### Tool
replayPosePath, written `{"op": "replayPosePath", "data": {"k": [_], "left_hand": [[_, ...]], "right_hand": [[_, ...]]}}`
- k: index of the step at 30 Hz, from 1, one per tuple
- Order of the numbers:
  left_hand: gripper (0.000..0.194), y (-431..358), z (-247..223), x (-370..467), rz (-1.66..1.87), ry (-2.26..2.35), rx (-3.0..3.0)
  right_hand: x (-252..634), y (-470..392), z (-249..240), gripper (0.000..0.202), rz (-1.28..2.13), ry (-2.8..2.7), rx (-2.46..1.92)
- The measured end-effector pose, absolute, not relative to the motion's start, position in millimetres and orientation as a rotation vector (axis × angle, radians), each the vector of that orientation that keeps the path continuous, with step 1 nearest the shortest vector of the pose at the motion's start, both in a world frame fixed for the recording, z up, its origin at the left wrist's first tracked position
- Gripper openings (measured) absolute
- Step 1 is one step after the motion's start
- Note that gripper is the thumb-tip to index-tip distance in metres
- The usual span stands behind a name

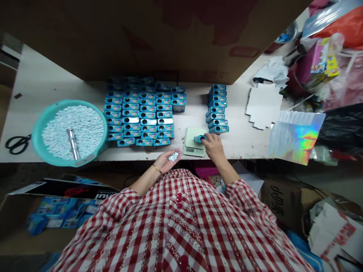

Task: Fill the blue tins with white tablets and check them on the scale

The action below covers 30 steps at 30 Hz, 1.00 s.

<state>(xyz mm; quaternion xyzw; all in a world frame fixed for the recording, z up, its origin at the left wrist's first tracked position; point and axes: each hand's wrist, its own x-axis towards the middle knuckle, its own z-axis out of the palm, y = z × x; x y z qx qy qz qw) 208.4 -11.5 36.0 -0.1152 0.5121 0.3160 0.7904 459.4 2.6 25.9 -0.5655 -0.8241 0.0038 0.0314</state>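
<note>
My left hand, palm up, cups a small pile of white pellets just left of a small digital scale. On the scale's pale platform is a small blue box, its right end gripped by the fingers of my right hand. Behind that hand runs a short column of similar blue boxes. Several rows of blue boxes stand left of the scale, most showing a dark oval on top. Further left, a turquoise basin holds many white pellets with a shiny metal cylinder lying on them.
A large cardboard box stands along the table's back. Scissors lie at the far left. On the right are a flat white carton and holographic sheets. Below left, an open carton contains blue packs.
</note>
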Motion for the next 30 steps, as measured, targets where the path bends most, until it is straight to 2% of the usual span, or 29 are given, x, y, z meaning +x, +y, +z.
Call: {"op": "replayPosePath", "data": {"k": [7, 12, 20, 25, 30], "left_hand": [[0.021, -16.8, 38.1, 207.7, 0.681, 1.023, -0.179], [0.026, -27.4, 31.9, 199.9, 0.683, 1.025, -0.115], [0.039, -47.7, 18.8, 180.8, 0.565, 0.971, -0.026], [0.052, -48.8, 17.6, 176.4, 0.564, 0.952, -0.008], [0.051, -47.9, 20.4, 177.3, 0.546, 0.984, -0.015]], "right_hand": [[405.3, -5.2, 28.4, 0.028, 0.301, -2.469, -1.62], [347.6, -41.6, 42.2, 0.032, 0.704, -2.598, -1.376], [330.7, -44.6, 41.1, 0.022, 1.138, -2.579, -1.434], [333.1, -41.5, 37.6, 0.016, 1.255, -2.404, -1.43], [338.1, -41.8, 33.1, 0.019, 1.231, -2.451, -1.362]]}}
